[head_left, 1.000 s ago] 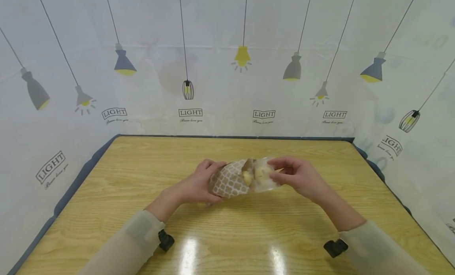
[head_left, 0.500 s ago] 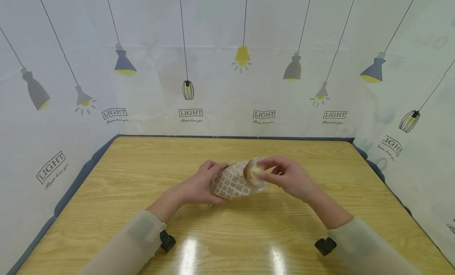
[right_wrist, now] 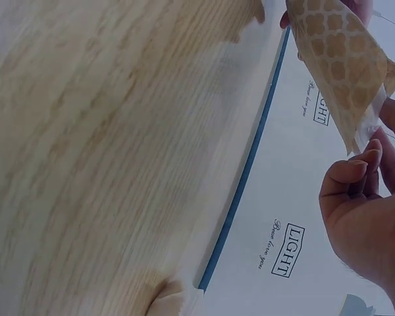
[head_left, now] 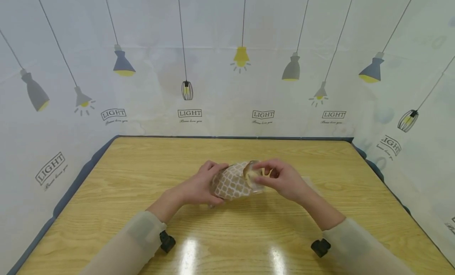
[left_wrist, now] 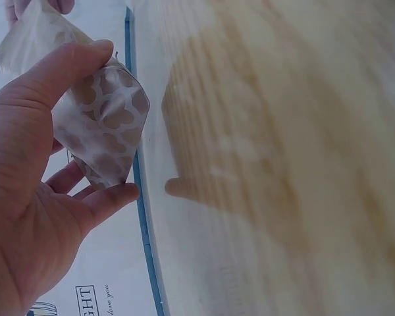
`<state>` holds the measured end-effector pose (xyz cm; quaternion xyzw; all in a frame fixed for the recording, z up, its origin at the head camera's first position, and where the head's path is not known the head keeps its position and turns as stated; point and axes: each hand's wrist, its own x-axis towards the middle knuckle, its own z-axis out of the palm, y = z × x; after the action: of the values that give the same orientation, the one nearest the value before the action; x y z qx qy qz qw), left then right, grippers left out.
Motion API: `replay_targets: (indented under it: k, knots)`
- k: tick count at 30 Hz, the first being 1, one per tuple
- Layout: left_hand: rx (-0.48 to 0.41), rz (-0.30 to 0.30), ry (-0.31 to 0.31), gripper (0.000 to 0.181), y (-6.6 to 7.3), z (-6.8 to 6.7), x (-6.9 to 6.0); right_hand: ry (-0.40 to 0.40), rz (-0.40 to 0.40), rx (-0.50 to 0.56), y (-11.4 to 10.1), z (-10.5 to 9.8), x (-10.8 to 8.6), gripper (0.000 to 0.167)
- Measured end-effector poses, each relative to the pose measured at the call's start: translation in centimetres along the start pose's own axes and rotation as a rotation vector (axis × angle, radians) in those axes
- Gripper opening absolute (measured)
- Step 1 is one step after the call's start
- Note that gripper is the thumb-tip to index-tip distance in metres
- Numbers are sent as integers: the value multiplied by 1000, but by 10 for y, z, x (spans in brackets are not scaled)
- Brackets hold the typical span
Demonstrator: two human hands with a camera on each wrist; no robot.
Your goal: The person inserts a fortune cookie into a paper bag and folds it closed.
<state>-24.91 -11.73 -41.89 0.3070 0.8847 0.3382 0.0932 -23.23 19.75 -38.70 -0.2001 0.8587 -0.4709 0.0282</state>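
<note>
A brown paper bag point(head_left: 232, 182) with a white lattice print lies on its side above the table, its mouth facing right. My left hand point(head_left: 197, 186) grips its closed end, thumb on the near side and fingers behind; the left wrist view shows the thumb across the bag point(left_wrist: 112, 128). At the mouth, my right hand point(head_left: 284, 180) pinches a clear packet with a pale yellow, bun-like piece point(head_left: 251, 177) between thumb and forefinger. Much of that piece is hidden by the bag and fingers. The right wrist view shows clear plastic point(right_wrist: 367, 126) at the bag's edge.
The wooden table point(head_left: 227, 235) has a dark blue edge along its back and sides. A printed curtain point(head_left: 213, 69) with lamps hangs behind it. Some faint translucent film point(head_left: 310, 184) shows beside the right forearm.
My right hand has moved left, taking the clear packet with the pale yellow piece into the bag's mouth. The left hand has kept its grip on the bag and barely moved.
</note>
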Motion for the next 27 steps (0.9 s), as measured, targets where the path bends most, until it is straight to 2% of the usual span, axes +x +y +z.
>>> replay_targets:
  k: [13,27]
  knots:
    - [7,-13,25,110,3,-1,-1,4,47,1,5,-12,-9,39]
    - [-5,1,20,109,5,-1,-1,-38,38,13,3,-4,-7,38]
